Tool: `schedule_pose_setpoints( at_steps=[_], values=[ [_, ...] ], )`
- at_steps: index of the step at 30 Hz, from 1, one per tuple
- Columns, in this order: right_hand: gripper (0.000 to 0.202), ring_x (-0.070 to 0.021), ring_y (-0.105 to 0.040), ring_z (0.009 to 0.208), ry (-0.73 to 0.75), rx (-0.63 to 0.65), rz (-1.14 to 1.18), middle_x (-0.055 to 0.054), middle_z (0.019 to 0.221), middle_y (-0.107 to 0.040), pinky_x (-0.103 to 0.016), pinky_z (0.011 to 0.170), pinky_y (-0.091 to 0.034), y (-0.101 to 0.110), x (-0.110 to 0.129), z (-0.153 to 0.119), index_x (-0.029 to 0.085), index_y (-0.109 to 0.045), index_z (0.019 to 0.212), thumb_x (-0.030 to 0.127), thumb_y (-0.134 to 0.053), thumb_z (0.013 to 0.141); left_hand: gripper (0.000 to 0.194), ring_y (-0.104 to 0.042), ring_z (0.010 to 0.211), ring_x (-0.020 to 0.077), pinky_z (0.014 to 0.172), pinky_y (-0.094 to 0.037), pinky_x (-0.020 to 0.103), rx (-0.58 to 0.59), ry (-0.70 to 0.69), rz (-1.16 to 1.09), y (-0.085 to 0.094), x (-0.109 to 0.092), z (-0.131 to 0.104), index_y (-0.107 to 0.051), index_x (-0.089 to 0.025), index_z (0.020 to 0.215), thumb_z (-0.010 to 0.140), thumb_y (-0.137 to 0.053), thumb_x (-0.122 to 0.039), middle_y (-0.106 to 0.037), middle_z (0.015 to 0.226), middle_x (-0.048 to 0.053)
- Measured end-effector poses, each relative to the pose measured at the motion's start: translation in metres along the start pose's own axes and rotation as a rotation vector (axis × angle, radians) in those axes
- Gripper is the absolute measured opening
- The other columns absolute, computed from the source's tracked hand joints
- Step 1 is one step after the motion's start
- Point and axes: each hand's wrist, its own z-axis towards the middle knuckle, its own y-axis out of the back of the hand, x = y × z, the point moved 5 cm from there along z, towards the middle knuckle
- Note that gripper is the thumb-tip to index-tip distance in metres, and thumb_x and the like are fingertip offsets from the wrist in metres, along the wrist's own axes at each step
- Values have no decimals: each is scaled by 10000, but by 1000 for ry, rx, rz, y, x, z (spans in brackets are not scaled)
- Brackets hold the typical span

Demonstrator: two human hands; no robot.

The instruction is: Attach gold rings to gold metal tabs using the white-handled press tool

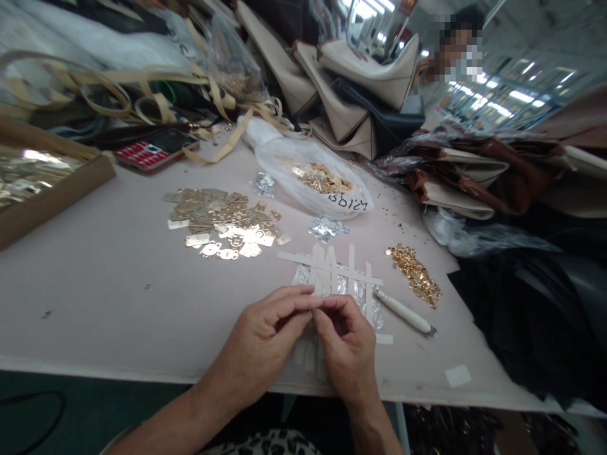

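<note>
My left hand and my right hand meet at the fingertips above the table's front part. Both are closed in a pinch, thumb against fingers. Whatever they pinch is too small or too hidden to name. Under and just beyond them lies a clear plastic sheet crossed by strips of pale tape. A white-handled tool rests to the right of my right hand. Farther off are a pile of flat gold metal plates, a heap of small gold pieces and a cluster of silver pieces.
A white plastic bag of gold parts lies at the back. On the left are a cardboard box and a red-patterned phone-like object. Stacked bags line the back; black material covers the right. A person is beyond.
</note>
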Motion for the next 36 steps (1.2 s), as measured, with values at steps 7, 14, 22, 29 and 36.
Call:
schedule_pose_setpoints(
  at_steps=[7, 14, 22, 29, 36],
  values=[
    [87, -170, -670, 792, 95, 7, -268, -11, 853, -739, -294, 760, -519, 18, 8, 12, 224, -712, 931, 280, -657, 893, 215, -725, 887, 130, 818, -594, 207, 2, -352, 357, -2, 1, 6, -707, -196, 1034, 965, -507, -155, -746, 947, 24],
    [126, -167, -642, 701, 126, 2, -550, -5, 829, -737, -307, 711, -498, 53, 3, 71, 226, -716, 944, 261, -631, 859, 318, -720, 949, 181, 809, -621, 255, 13, -721, 757, -19, -2, -7, -656, -102, 1082, 1012, -346, -108, -701, 1099, 138],
    [167, -194, -670, 762, 172, 103, -832, -23, 871, -776, -335, 735, -476, 44, -2, 110, 252, -734, 971, 210, -628, 848, 343, -654, 1135, 269, 1002, -567, 447, 51, -718, 890, -17, 1, -17, -694, -121, 1064, 1028, -353, -133, -725, 1123, 114],
    [204, -196, -679, 770, 222, 225, -871, -41, 848, -770, -345, 743, -477, 38, 2, 121, 223, -733, 952, 138, -591, 832, 358, -635, 1202, 292, 1003, -574, 477, 119, -670, 925, -12, 2, -24, -690, -119, 1187, 980, -398, -99, -695, 1265, 126],
    [144, -118, -625, 678, 4, 333, -314, 6, 771, -702, -260, 639, -487, 34, 4, 89, 190, -706, 937, 223, -666, 803, 348, -649, 1201, 265, 1026, -573, 452, 108, -635, 903, -12, -2, -22, -710, -151, 1139, 986, -400, -113, -692, 1271, 121]
  ],
)
